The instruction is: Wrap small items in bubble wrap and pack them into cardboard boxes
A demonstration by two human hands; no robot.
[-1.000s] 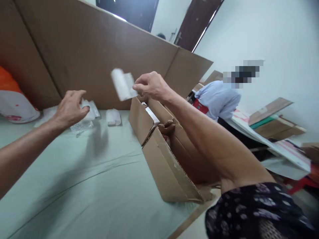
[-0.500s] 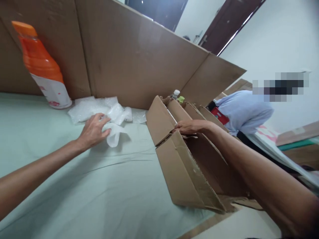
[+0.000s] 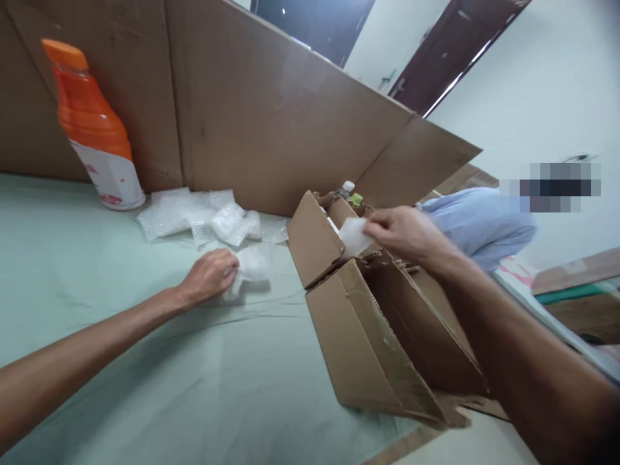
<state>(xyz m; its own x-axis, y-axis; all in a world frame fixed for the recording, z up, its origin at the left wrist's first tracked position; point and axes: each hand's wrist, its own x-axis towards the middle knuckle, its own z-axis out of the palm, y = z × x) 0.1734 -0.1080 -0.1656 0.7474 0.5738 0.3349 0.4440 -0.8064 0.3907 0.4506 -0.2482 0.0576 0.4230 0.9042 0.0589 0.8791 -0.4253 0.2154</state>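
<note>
Head view: clutching white film [image 3: 254, 263] in the closed left hand [image 3: 212, 276], short of the bubble wrap [image 3: 169, 212] beyond it, and pinching a sheet [image 3: 353, 236] by one edge in the right hand [image 3: 400, 234], above the box [image 3: 314, 244] on that hand's left.

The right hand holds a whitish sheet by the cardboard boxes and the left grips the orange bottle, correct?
Not the orange bottle: the head view shows the left hand gripping whitish wrapping. The right hand does hold a whitish sheet by the cardboard boxes.

Soft light, soft shadows (right hand [image 3: 404, 234] blurry)
</note>
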